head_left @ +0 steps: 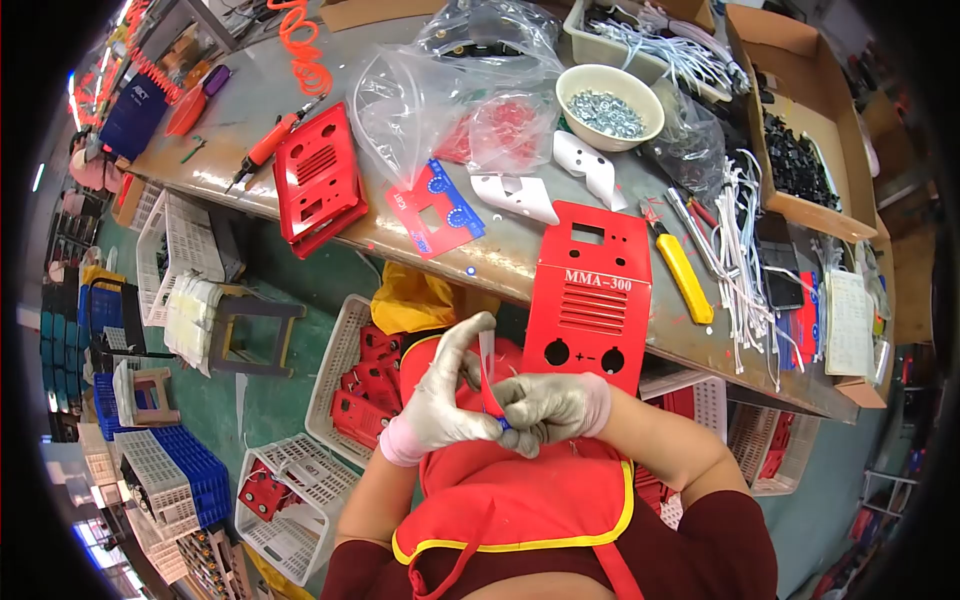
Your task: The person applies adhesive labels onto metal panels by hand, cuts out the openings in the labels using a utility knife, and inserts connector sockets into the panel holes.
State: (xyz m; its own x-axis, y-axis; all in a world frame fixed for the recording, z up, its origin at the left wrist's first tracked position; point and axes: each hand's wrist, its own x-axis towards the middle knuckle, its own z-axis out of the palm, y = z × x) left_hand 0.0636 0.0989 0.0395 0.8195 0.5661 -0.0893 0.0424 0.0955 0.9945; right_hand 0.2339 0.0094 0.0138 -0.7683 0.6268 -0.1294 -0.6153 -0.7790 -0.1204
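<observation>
Red-and-blue label, thin and bowed, stands between a person's gloved hands, in front of the body and just short of the surface. The right hand pinches it near its blue end, thumb and fingers pressed together. The left hand cups it from the other side, thumb and forefinger spread wide in an arch; how firmly those fingers bear on the label cannot be told.

The step in hand appears to be parting the label from its backing, judging by the pale strip at its upper end and the curled white sheets lying on the surface. The next move seems to call for a steady pinch at the edge and a slow pull, keeping the label from folding onto itself.

Nearly edge-on to the camera, the label runs its visible length away from the wearer, pale end toward the surface, blue end toward the red apron. Which way its printed face points is unclear. Just beyond the right hand, a red panel marked MMA-300 has its long axis running away from the wearer, lettering upright to the camera.
</observation>
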